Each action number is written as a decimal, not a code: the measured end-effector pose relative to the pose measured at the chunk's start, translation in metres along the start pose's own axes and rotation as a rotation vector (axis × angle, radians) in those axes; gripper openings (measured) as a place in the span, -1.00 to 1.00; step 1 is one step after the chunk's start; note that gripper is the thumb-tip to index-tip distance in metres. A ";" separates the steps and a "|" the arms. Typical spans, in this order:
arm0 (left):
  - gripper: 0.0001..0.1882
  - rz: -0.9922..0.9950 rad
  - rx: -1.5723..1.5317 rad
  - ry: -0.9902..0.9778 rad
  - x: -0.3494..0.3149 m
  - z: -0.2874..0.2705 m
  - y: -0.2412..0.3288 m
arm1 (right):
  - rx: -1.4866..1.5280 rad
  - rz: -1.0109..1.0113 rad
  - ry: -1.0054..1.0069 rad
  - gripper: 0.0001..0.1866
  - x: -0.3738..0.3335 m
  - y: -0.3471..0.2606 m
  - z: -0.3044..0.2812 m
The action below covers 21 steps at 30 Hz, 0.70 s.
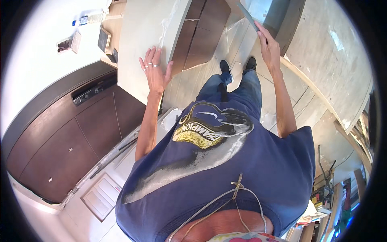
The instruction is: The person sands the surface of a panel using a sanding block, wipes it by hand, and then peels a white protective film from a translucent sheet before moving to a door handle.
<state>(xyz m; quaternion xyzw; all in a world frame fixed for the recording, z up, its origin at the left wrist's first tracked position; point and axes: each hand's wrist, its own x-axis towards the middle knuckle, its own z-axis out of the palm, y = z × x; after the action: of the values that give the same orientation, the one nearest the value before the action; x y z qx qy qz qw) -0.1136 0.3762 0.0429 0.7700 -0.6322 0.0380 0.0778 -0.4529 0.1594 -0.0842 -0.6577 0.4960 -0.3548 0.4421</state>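
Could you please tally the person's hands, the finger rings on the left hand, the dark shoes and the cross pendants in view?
Hands: 2
Rings: 3
Dark shoes: 2
Cross pendant: 1
Total: 8

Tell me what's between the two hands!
The head view shows part of a brown panel and the floor between the left hand and the right hand.

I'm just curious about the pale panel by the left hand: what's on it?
The left hand appears to rest, spread out, on the pale panel; whitish streaks also mark its surface. Whatever lies beneath the hand is covered.
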 end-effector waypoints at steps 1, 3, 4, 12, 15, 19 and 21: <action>-0.24 0.005 -0.003 0.003 -0.003 -0.001 -0.001 | -0.001 0.016 -0.020 -0.61 -0.001 -0.005 0.003; -0.24 0.020 -0.007 0.005 0.002 -0.001 -0.001 | 0.024 -0.005 -0.006 -0.61 -0.005 -0.009 0.011; -0.24 0.056 0.000 0.023 0.010 -0.002 0.000 | 0.041 -0.015 -0.007 -0.61 -0.011 -0.012 0.018; -0.20 0.170 0.001 0.066 -0.025 -0.004 -0.027 | 0.061 0.079 -0.019 -0.62 -0.123 -0.027 0.048; -0.17 0.122 -0.038 0.075 -0.093 -0.011 -0.046 | 0.066 0.136 0.030 -0.62 -0.181 -0.023 0.066; -0.16 0.071 -0.077 0.105 -0.186 -0.027 -0.074 | 0.050 0.172 0.066 -0.62 -0.256 -0.038 0.103; -0.15 0.048 -0.098 0.124 -0.225 -0.039 -0.085 | 0.044 0.199 0.073 -0.62 -0.288 -0.049 0.121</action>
<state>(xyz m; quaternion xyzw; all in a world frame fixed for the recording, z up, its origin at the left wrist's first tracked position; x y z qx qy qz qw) -0.0730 0.6164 0.0401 0.7461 -0.6454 0.0566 0.1536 -0.4004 0.4709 -0.0895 -0.5818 0.5670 -0.3437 0.4710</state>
